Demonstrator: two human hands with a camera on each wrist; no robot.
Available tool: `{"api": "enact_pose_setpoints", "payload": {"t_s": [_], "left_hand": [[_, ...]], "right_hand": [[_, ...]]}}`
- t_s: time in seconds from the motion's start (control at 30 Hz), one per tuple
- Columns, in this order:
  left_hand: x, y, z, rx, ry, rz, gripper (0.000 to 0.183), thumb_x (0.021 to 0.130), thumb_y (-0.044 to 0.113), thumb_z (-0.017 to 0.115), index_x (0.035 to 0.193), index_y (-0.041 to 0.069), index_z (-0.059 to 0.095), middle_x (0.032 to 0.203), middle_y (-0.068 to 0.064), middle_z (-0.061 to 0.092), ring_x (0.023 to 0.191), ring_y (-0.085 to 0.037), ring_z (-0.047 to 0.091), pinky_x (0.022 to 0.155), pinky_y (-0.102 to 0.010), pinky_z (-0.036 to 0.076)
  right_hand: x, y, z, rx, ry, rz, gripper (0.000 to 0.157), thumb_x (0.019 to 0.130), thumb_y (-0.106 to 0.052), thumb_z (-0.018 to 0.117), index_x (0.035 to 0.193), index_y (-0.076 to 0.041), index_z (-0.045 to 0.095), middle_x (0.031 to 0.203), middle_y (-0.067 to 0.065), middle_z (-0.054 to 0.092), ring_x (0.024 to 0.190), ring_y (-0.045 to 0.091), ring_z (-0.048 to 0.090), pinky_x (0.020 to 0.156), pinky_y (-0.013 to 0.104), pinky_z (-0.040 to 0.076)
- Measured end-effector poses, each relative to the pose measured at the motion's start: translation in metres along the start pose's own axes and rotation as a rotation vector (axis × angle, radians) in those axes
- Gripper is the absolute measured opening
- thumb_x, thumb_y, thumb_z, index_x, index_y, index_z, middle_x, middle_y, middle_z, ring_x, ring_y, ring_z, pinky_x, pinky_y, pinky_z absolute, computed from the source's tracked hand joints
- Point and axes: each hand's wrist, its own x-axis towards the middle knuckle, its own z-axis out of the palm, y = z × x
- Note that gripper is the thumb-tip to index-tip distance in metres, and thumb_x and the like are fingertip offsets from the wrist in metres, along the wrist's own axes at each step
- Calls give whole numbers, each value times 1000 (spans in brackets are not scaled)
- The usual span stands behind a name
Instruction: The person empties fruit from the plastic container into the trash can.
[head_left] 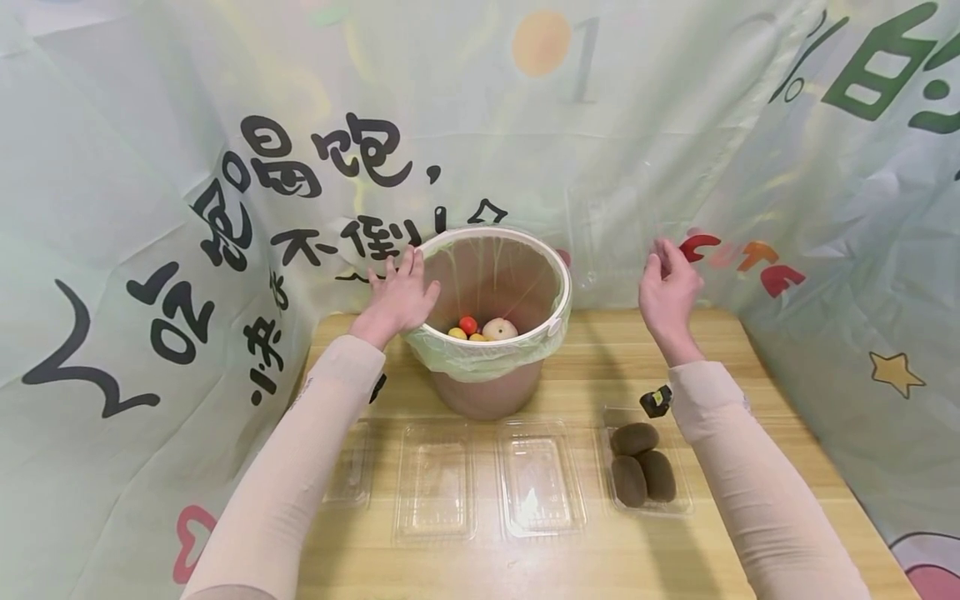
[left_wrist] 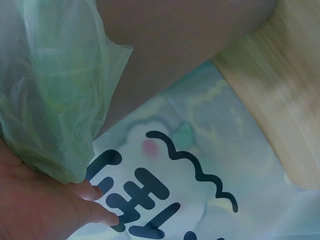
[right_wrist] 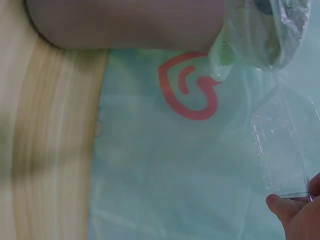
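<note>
A pinkish-brown bin lined with a pale green bag stands at the back of the table. Inside it lie a small red round item, a larger pale round one and yellow ones. My left hand is at the left of the bin's white rim, fingers spread; in the left wrist view the hand is beside the hanging bag. My right hand, raised right of the bin, pinches one edge of a clear plastic container. That container shows only faintly in the head view.
Along the table stand clear plastic trays: one at left partly behind my left arm, two mid-table and one at right holding three brown kiwis. Printed cloth encloses the table's back and sides.
</note>
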Motion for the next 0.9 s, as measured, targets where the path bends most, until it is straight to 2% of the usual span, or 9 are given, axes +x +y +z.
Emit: {"api": "enact_pose_setpoints", "payload": {"t_s": [0.1, 0.2, 0.27, 0.33, 0.47, 0.63, 0.83, 0.9], "left_hand": [[0, 0, 0, -2, 2, 1, 77, 110, 49, 26, 169, 2, 6, 178, -17, 3, 161, -54, 7, 124, -78, 2], [0, 0, 0, -5, -1, 0, 78, 110, 49, 26, 169, 2, 5, 178, -17, 2, 161, -54, 6, 125, -77, 2], [0, 0, 0, -7, -1, 0, 78, 110, 49, 25, 169, 2, 5, 178, -17, 2, 161, -54, 5, 124, -77, 1], [0, 0, 0, -3, 3, 1, 77, 110, 49, 25, 169, 2, 5, 178, -17, 2, 161, -54, 6, 124, -77, 2], [0, 0, 1, -3, 4, 2, 77, 110, 48, 24, 169, 2, 4, 178, -18, 2, 161, -54, 5, 124, -77, 1], [0, 0, 0, -14, 6, 0, 76, 110, 46, 25, 169, 2, 5, 178, -18, 2, 161, -54, 4, 124, -78, 1], [-1, 1, 0, -12, 4, -1, 76, 111, 47, 25, 169, 2, 4, 178, -17, 2, 161, -54, 5, 124, -77, 0], [0, 1, 0, -11, 2, -1, 76, 111, 46, 25, 169, 2, 4, 178, -17, 2, 161, -54, 4, 124, -78, 0]], "right_hand": [[-3, 7, 0, -17, -20, 21, 37, 110, -21, 52, 139, -5, 67, 138, 16, 71, 116, 27, 67, 106, 38, 53], [-6, 15, 1, -42, -36, 31, 37, 110, -22, 50, 139, -5, 67, 132, 17, 73, 105, 24, 64, 97, 28, 52], [-8, 20, 3, -60, -35, 27, 37, 110, -22, 50, 137, -5, 68, 129, 18, 73, 100, 22, 61, 90, 24, 48], [-9, 24, 4, -73, -35, 31, 37, 110, -22, 50, 137, -5, 69, 128, 18, 74, 100, 22, 61, 90, 25, 48], [-13, 32, 5, -70, -48, 61, 39, 110, -21, 50, 141, -5, 66, 134, 18, 72, 113, 28, 66, 101, 37, 53], [-19, 46, 5, -56, -93, 97, 41, 110, -19, 49, 145, -1, 62, 139, 22, 69, 127, 33, 66, 109, 49, 52], [-26, 64, 4, -53, -147, 179, 43, 110, -16, 47, 148, 3, 57, 143, 25, 64, 131, 38, 64, 112, 50, 51], [-28, 69, 5, -59, -149, 194, 42, 110, -14, 48, 147, 4, 57, 142, 26, 64, 129, 37, 65, 110, 45, 53]]}}
